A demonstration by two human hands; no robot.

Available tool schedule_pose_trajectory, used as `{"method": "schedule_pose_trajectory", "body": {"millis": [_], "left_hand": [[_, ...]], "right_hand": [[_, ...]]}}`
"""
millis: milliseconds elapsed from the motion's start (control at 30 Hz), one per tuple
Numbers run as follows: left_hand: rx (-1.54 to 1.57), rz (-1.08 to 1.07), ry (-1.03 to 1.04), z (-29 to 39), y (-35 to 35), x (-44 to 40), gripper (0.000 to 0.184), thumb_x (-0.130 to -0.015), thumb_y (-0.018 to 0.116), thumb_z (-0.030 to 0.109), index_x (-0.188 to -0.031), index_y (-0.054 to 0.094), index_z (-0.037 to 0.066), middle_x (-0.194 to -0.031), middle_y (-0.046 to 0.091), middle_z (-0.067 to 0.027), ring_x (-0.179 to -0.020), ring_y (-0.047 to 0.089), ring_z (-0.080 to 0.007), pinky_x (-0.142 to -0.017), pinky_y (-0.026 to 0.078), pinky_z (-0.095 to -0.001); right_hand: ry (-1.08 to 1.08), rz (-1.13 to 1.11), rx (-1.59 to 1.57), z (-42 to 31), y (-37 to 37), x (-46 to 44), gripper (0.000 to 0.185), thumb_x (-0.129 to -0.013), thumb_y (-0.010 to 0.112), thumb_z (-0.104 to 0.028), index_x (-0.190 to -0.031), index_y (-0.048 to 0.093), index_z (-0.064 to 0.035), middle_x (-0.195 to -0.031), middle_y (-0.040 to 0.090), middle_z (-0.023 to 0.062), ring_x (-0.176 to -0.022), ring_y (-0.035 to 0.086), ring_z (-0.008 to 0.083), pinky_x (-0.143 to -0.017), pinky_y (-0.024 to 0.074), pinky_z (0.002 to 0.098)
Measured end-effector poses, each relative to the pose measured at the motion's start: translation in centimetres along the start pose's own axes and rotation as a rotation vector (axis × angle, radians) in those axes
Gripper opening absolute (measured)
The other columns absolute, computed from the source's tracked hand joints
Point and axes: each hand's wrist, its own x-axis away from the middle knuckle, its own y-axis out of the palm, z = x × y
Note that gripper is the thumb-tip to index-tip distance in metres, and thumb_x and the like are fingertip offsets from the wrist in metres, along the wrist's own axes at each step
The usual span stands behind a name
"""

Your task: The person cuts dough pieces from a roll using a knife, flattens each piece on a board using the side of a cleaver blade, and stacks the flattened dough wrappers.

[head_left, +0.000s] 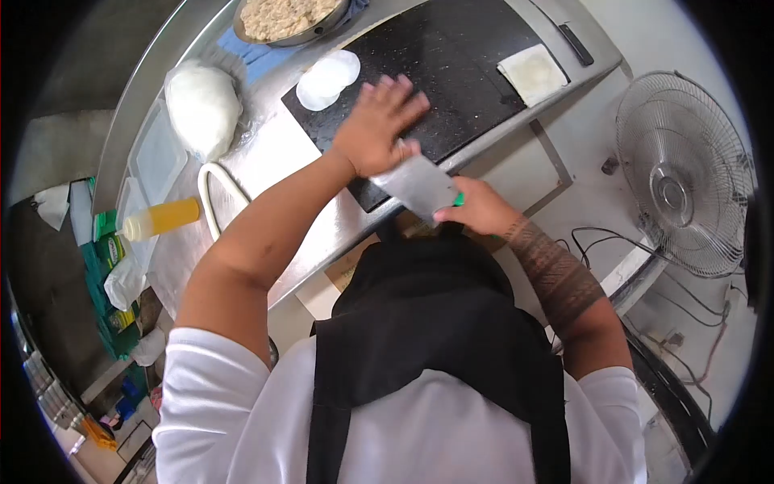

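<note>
My right hand (481,207) grips the green handle of a cleaver (420,185), its broad metal blade pointing left past the near edge of a black board (459,68). My left hand (381,125) is over the board's left part with fingers spread, slightly blurred. The thumb of that hand is close to the blade; whether they touch I cannot tell. Thin white round wrappers (326,81) overlap one another at the board's left edge, just beyond my left hand. A folded pale cloth (534,74) lies on the board's right end.
A bowl of minced filling (282,18) stands on a blue cloth at the back. Left on the metal table are a bag of white dough (203,109), a bottle of yellow liquid (165,219) and a white hose-like loop (211,189). A black-handled knife (575,44) lies far right, near a fan (673,189).
</note>
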Motion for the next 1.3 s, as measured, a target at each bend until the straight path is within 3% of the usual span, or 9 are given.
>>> {"method": "schedule_pose_trajectory", "body": {"millis": [33,333,500,667,767,867,1067,1267,1300], "left_hand": [[-0.004,-0.145,0.156,0.2,1.1,0.9,0.086,-0.098,0.064,0.062,-0.172,0.036,0.027,-0.178,0.025,-0.0254,-0.163,0.024,-0.0495,-0.132,0.018,-0.0661],[0.05,-0.207,0.078,4.4,2.8,0.3,0.086,-0.1,0.055,0.069,-0.173,0.032,0.029,-0.179,0.023,-0.0231,-0.164,0.024,-0.0491,-0.131,0.017,-0.0689],[-0.067,-0.083,0.088,1.1,2.5,-2.4,0.087,-0.099,0.055,0.07,-0.173,0.032,0.031,-0.18,0.022,-0.0218,-0.165,0.022,-0.0467,-0.129,0.015,-0.0719],[-0.145,0.065,0.169,-3.7,2.5,-7.1,0.089,-0.098,0.061,0.068,-0.173,0.032,0.029,-0.18,0.021,-0.0217,-0.165,0.022,-0.0462,-0.132,0.016,-0.0659],[-0.035,-0.068,0.271,-1.7,1.5,-4.8,0.095,-0.094,0.068,0.064,-0.173,0.032,0.027,-0.18,0.02,-0.0243,-0.166,0.018,-0.0475,-0.133,0.015,-0.0661],[0.063,-0.149,0.324,2.3,3.0,0.0,0.097,-0.093,0.058,0.077,-0.173,0.034,0.029,-0.18,0.023,-0.0225,-0.165,0.02,-0.0476,-0.131,0.014,-0.0695],[-0.107,-0.058,0.277,1.4,2.5,-4.2,0.095,-0.093,0.05,0.084,-0.172,0.036,0.033,-0.18,0.025,-0.0206,-0.165,0.022,-0.0466,-0.131,0.014,-0.0696],[-0.049,0.014,0.407,-2.5,1.9,-7.7,0.1,-0.092,0.066,0.073,-0.174,0.027,0.033,-0.181,0.019,-0.0201,-0.167,0.016,-0.044,-0.131,0.011,-0.0696],[-0.025,-0.022,0.444,-1.8,1.5,-6.8,0.1,-0.091,0.067,0.073,-0.174,0.028,0.033,-0.181,0.019,-0.0208,-0.167,0.017,-0.0442,-0.131,0.011,-0.0697]], "right_hand": [[0.021,-0.05,0.032,-0.6,0.8,-0.8,0.06,-0.084,0.093,-0.038,-0.125,0.072,0.0016,-0.11,0.077,0.0217,-0.104,0.074,0.034,-0.093,0.0566,0.0443],[0.093,-0.123,0.091,2.9,0.3,0.8,0.072,-0.085,0.09,-0.05,-0.129,0.065,0.0008,-0.113,0.075,0.0271,-0.112,0.072,0.047,-0.094,0.0561,0.052],[0.063,-0.005,0.158,-0.5,-2.5,-1.6,0.068,-0.083,0.093,-0.044,-0.126,0.066,0.001,-0.109,0.075,0.0253,-0.103,0.074,0.0405,-0.089,0.0564,0.0474],[-0.015,0.151,0.196,-3.2,-4.5,-3.9,0.061,-0.086,0.091,-0.039,-0.124,0.069,0.0026,-0.108,0.076,0.0234,-0.102,0.075,0.0372,-0.091,0.0571,0.0462],[-0.018,0.15,0.038,-3.8,-1.6,-1.1,0.059,-0.087,0.091,-0.038,-0.125,0.071,0.0024,-0.11,0.077,0.0213,-0.105,0.075,0.033,-0.095,0.057,0.045],[0.016,0.109,-0.036,-0.3,3.5,2.6,0.066,-0.088,0.088,-0.042,-0.133,0.065,0.0018,-0.121,0.075,0.0239,-0.116,0.073,0.0405,-0.1,0.0555,0.0479],[0.058,0.177,0.144,0.3,-0.1,0.4,0.068,-0.089,0.087,-0.042,-0.135,0.064,0.0027,-0.12,0.076,0.0247,-0.114,0.074,0.0414,-0.097,0.0567,0.0478],[-0.044,0.278,-0.05,-3.2,-1.5,-1.1,0.059,-0.088,0.089,-0.037,-0.126,0.068,0.0039,-0.108,0.078,0.0231,-0.103,0.077,0.0363,-0.091,0.0591,0.0438],[0.047,0.244,-0.067,-3.2,-0.3,-0.2,0.062,-0.088,0.09,-0.034,-0.132,0.066,0.0032,-0.113,0.078,0.0226,-0.107,0.076,0.0374,-0.096,0.0578,0.0454]]}}
